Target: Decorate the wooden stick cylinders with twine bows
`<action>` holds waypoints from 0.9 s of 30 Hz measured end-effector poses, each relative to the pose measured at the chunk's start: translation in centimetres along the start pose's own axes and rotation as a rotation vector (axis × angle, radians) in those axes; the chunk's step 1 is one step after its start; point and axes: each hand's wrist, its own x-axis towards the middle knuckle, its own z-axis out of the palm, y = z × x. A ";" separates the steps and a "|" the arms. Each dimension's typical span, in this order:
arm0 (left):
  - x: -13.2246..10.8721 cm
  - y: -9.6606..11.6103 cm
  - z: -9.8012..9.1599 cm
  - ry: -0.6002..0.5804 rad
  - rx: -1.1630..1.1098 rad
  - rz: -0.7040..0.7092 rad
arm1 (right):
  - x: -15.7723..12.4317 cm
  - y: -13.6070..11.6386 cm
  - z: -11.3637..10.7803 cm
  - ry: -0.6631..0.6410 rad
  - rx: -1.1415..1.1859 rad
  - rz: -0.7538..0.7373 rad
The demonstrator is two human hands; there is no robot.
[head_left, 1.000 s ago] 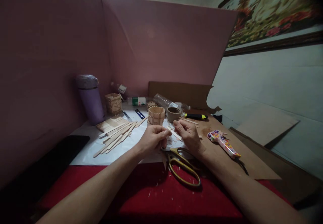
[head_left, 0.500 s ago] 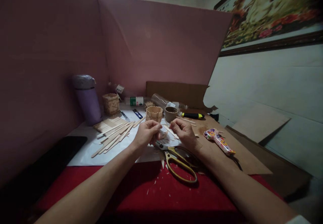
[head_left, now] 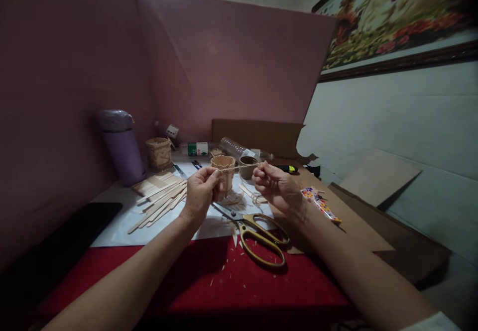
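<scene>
A thin piece of twine (head_left: 239, 167) stretches between my two hands above the table. My left hand (head_left: 203, 186) pinches one end of it, and my right hand (head_left: 275, 181) is closed on the other. Behind the twine stands a small wooden-stick cup (head_left: 223, 163) with a scalloped rim, partly covered by my left fingers. A brown round pot (head_left: 247, 165) is just right of it. Below my hands lie scissors (head_left: 257, 231) with yellow handles, blades pointing up and left. A loose loop of string (head_left: 257, 199) rests on the paper under my right hand.
Flat wooden sticks (head_left: 162, 199) are piled at left, near a purple bottle (head_left: 123, 152) and another wooden cup (head_left: 159, 153). Plastic bottles (head_left: 233, 147) lie at the back. A flowered glue gun (head_left: 323, 206) lies on cardboard (head_left: 358, 236) at right. Wood splinters dot the red cloth (head_left: 209, 281).
My hands have risen and moved farther apart, and the twine is now visible, pulled straight between them. The view has shifted slightly.
</scene>
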 end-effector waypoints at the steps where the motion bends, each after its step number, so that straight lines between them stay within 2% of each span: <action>1: 0.0 0.0 0.0 0.015 0.000 0.015 | 0.0 -0.2 0.0 -0.005 0.033 0.004; 4: -0.1 0.1 0.0 0.033 0.016 0.050 | 0.1 -0.9 -0.2 -0.010 0.115 -0.016; 7: -0.4 0.1 0.1 -0.004 0.060 0.053 | 0.1 -1.5 -0.5 0.007 0.137 -0.077; 11: -0.9 -0.4 0.5 -0.133 0.192 0.020 | 0.3 -2.0 -0.9 0.045 0.082 -0.158; 15: -1.3 -1.3 0.6 -0.325 0.293 -0.042 | 0.5 -2.0 -1.3 0.106 0.097 -0.131; 20: -1.5 -1.9 0.5 -0.369 0.394 -0.049 | 0.6 -1.9 -1.4 0.113 0.112 -0.102; 24: -1.6 -2.0 0.5 -0.482 0.420 -0.064 | 0.7 -1.8 -1.2 0.113 0.145 -0.127; 27: -1.7 -2.3 0.5 -0.524 0.472 -0.039 | 0.8 -1.8 -1.4 0.127 0.117 -0.133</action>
